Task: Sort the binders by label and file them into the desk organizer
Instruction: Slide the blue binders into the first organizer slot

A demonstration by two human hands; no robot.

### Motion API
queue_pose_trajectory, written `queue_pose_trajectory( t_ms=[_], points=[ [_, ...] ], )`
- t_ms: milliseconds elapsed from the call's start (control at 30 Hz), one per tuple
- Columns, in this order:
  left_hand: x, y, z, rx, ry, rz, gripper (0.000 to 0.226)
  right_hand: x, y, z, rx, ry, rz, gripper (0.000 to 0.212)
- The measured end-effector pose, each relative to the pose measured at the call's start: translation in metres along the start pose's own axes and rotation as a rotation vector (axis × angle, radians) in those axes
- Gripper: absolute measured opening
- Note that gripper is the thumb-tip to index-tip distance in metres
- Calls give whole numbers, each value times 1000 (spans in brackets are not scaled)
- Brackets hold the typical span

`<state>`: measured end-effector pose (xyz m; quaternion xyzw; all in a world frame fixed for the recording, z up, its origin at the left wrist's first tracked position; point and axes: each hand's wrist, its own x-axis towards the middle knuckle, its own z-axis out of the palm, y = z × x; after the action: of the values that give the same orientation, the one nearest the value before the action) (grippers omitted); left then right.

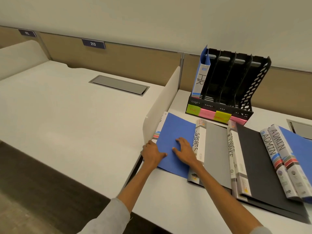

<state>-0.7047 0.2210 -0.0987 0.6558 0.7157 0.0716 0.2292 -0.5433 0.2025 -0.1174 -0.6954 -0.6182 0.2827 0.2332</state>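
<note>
Black plastic desk organizer point(253, 85) stands at the upper right of the frame, a blue HR binder point(200, 78) upright in its leftmost slot, spine facing out; sticky notes point(221, 116) line its front lip. At lower centre a blue binder point(175, 127) lies flat on the white desk point(168, 200), long axis running up the frame toward the organizer. The left hand point(152, 153) grips its left edge, thumb on the cover; the right hand point(184, 152) presses it with fingers spread. SPORTS binder point(214, 149), FINANCE binder point(253, 162) and ADMIN binders point(276, 149) lie flat alongside, to the right.
</note>
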Motion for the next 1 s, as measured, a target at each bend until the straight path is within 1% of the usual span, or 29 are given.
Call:
queue_pose_trajectory(
  t_ms=[100, 200, 267, 367, 467, 533, 633, 833, 1000],
  points=[
    [1, 0, -4, -55, -34, -44, 81, -4, 1, 1, -27, -14, 4, 55],
    [1, -1, -9, -171, -80, -77, 69, -8, 2, 1, -5, -10, 18, 54],
    [5, -3, -17, -328, -138, -124, 61, -8, 0, 0, 48, 2, 27, 51],
    [9, 2, -31, -603, -234, -189, 57, -6, -4, -7, 137, 36, 47, 48],
    [5, 15, -43, -798, -280, -175, 53, -3, -11, -16, 200, 90, 48, 48],
    [3, 25, -50, -859, -272, -132, 50, 0, -17, -26, 241, 119, 38, 49],
    [-1, 40, -62, -860, -222, -51, 40, 9, -24, -47, 313, 139, 41, 47],
    [-25, 74, -92, -682, -58, 128, 44, 24, -47, -93, 441, 191, -3, 46],
    [-47, 90, -112, -605, 116, 253, 50, 29, -86, -135, 643, 238, -59, 52]
  ],
)
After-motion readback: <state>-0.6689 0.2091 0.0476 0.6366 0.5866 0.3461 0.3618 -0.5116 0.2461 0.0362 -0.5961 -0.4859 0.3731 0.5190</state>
